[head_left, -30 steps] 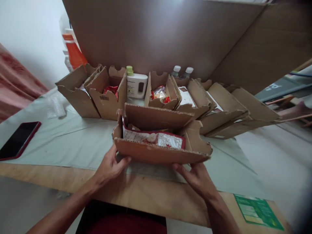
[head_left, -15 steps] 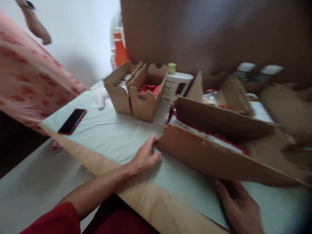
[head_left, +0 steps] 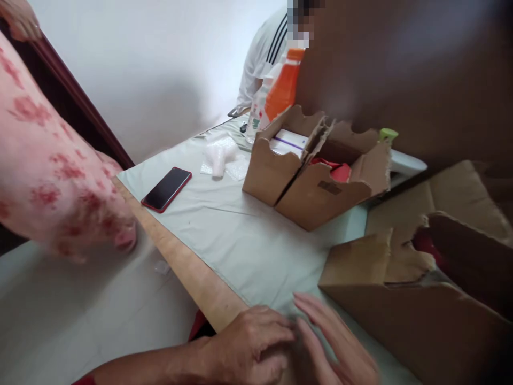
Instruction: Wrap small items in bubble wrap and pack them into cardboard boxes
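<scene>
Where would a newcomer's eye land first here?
Probably on the bright orange bottle, upper centre, behind the two adjoining cardboard boxes. The pink flowered fabric at the left edge competes with it. At the bottom, the left hand and blurred right hand are close together, near the lower-right box.

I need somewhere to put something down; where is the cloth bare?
Bare cloth lies between the phone, the paired boxes, the nearest box and the wooden edge. It's crowded farther back by bubble wrap and an orange bottle, and nearer by the left hand and right hand.
</scene>
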`<state>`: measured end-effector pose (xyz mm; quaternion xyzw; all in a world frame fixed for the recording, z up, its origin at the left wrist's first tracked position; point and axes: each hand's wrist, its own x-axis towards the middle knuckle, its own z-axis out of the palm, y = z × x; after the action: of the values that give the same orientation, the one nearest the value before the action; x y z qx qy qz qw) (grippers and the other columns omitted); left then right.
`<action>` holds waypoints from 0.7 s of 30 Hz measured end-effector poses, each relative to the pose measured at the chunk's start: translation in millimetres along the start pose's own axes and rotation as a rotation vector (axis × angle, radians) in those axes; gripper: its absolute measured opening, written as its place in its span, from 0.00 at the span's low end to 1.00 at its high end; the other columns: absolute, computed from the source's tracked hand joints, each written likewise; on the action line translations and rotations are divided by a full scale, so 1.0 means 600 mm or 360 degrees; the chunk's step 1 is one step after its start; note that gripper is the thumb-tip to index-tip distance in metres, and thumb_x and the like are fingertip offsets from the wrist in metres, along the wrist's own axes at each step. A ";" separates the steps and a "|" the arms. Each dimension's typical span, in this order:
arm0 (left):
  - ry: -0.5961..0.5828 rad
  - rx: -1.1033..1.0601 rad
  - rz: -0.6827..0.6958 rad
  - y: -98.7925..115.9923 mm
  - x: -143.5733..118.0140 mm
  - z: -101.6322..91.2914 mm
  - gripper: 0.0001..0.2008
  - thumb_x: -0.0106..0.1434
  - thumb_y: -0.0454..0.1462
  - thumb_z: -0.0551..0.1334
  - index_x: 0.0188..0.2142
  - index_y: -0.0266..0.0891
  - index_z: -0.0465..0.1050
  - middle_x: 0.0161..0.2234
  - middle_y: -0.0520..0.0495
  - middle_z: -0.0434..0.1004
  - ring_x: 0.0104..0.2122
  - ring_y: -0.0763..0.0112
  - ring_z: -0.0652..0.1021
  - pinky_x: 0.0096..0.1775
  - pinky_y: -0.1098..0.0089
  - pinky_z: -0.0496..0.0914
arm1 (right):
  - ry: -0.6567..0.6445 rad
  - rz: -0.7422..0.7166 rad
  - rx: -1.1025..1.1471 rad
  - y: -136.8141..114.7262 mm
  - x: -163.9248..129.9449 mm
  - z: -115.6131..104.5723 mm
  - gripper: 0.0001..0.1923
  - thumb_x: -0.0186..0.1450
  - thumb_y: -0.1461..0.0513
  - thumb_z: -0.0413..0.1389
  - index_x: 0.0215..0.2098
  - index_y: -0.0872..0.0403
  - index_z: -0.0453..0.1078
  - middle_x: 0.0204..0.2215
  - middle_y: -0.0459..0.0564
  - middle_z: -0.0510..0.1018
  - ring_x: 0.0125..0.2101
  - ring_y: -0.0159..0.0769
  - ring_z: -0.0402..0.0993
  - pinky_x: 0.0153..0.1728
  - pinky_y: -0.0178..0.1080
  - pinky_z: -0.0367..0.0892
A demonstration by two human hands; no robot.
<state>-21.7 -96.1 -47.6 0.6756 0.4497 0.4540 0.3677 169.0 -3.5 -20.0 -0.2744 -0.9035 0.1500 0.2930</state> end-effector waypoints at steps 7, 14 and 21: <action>0.0035 0.0028 0.0182 -0.070 0.001 0.041 0.20 0.63 0.37 0.64 0.53 0.35 0.77 0.44 0.40 0.86 0.43 0.60 0.85 0.51 0.64 0.77 | -0.0737 0.0015 -0.0600 -0.091 0.446 0.196 0.32 0.75 0.56 0.53 0.75 0.46 0.54 0.56 0.63 0.78 0.49 0.53 0.79 0.50 0.52 0.68; 0.0010 -0.0251 0.0061 -0.115 0.005 0.075 0.18 0.55 0.36 0.69 0.47 0.40 0.80 0.43 0.39 0.86 0.43 0.55 0.85 0.46 0.62 0.79 | -0.0758 -0.0036 -0.0674 -0.085 0.552 0.272 0.16 0.76 0.57 0.51 0.53 0.58 0.75 0.52 0.67 0.79 0.53 0.54 0.73 0.54 0.52 0.59; 0.0442 -0.0731 -0.0307 -0.028 -0.001 -0.002 0.21 0.60 0.33 0.62 0.54 0.40 0.77 0.46 0.40 0.83 0.44 0.58 0.83 0.49 0.60 0.78 | -0.0200 0.0101 0.0045 -0.070 0.225 0.068 0.14 0.75 0.54 0.54 0.55 0.46 0.73 0.49 0.51 0.83 0.48 0.43 0.81 0.50 0.45 0.72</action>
<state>-27.7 -91.1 -62.5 0.4600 0.4433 0.5951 0.4875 35.4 36.8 26.5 -0.2887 -0.9088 0.1888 0.2346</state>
